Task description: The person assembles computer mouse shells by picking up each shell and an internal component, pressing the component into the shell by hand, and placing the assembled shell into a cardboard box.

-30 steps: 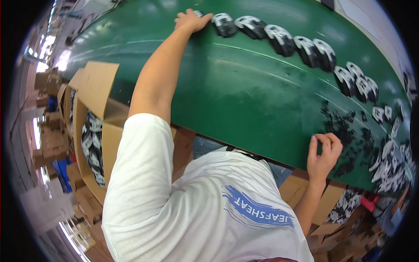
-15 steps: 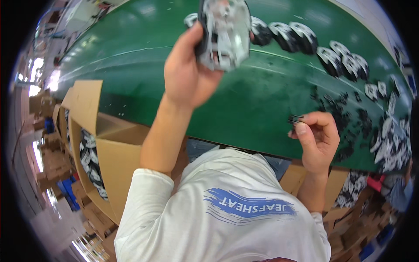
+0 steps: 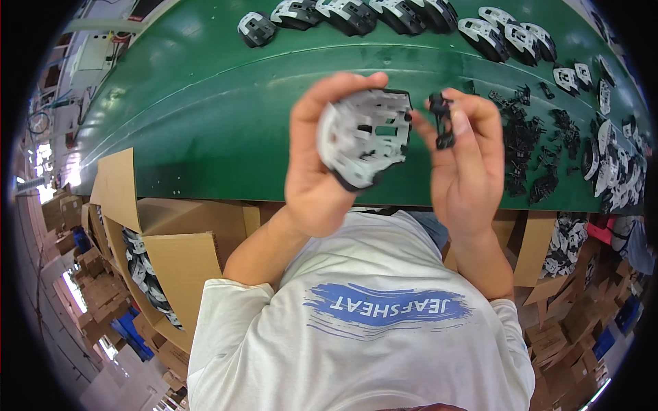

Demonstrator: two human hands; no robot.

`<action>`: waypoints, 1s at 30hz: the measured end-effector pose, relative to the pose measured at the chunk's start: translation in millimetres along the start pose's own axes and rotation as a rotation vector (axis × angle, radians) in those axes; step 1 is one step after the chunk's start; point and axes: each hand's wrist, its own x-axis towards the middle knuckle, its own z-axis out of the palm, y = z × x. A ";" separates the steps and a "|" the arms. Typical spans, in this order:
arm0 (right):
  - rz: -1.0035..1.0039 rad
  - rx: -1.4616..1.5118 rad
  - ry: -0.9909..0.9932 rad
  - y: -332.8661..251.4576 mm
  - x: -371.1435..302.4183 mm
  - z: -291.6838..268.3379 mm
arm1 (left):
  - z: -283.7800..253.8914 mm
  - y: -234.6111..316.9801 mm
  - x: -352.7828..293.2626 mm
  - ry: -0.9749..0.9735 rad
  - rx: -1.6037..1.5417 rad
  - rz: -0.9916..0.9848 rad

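Since half a second ago: my left hand has brought the white shell down and in toward my chest, and my right hand has swung up beside it with a small black part. The two pieces are side by side now, a small gap between them.

Nearest, my white shirt, then the grips. Left: thumb and fingers curled round the shell's rim, hollow ribbed side toward me, slots showing; a bit blurred. Right: black part pinched between thumb and fingertips, roughly upright, nothing else seen in that hand.

Handling notes, my judgement: keep the left grip on the rim so slots stay uncovered; steady the shell before bringing anything close; hold the black part by its edges, check which way it faces, no hard squeeze since it looks thin.

Below the shell, an open carton stands left, by the front of the green table. Right on the tabletop, loose black parts in a scatter, a pile of shells beyond them. Farthest, a row of black-and-white shells along the back.
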 end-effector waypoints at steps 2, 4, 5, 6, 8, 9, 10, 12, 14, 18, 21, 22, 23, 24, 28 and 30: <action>0.218 0.533 0.153 5.8 -2.6 15.9 | -17.0 -24.3 -3.8 -0.350 0.321 0.159; 0.161 0.486 0.160 11.4 5.5 16.5 | 10.0 -37.6 -24.9 -0.258 -0.094 0.044; 0.058 0.407 0.118 14.0 12.2 15.0 | 19.4 -35.4 -33.4 -0.243 -0.251 -0.072; -0.042 0.326 0.074 14.6 16.4 13.1 | 21.9 -32.7 -34.1 -0.248 -0.259 -0.079; -0.051 0.251 0.035 10.5 18.2 7.1 | 22.8 -23.0 -34.6 -0.032 -0.788 -0.500; -0.146 0.103 -0.030 8.1 18.9 5.0 | 22.2 -17.1 -29.9 -0.007 -0.706 -0.584; -0.241 -0.044 -0.098 5.1 19.3 2.7 | 16.6 -17.0 -27.6 0.001 -0.709 -0.581; -0.283 -0.101 -0.084 -1.9 21.1 -7.4 | 7.0 -13.2 -19.9 -0.093 -0.539 -0.547; -0.387 -0.441 -0.148 -14.9 15.6 -17.9 | 13.5 -7.3 -19.8 0.068 -0.499 -0.481; -0.334 -0.868 -0.198 -21.3 -0.7 -11.7 | 4.3 -8.3 -21.2 -0.014 -0.382 -0.408; -0.398 -0.858 -0.198 -18.2 0.8 -12.0 | 3.2 -8.8 -24.2 -0.038 -0.325 -0.394; -0.394 -0.862 -0.193 -19.8 2.9 -12.8 | 2.6 -9.1 -25.9 -0.065 -0.355 -0.367; -0.454 -0.906 -0.227 -23.2 5.9 -13.0 | 1.4 -8.7 -27.1 -0.093 -0.385 -0.342; -0.514 -0.950 -0.263 -24.7 7.6 -13.6 | 0.1 -6.9 -27.3 -0.096 -0.387 -0.349; -0.576 -0.996 -0.294 -22.5 10.1 -16.3 | -0.8 -1.9 -27.5 -0.140 -0.295 -0.397; -0.555 -0.964 -0.252 -21.4 4.0 -13.8 | -0.7 -2.4 -28.6 -0.131 -0.281 -0.416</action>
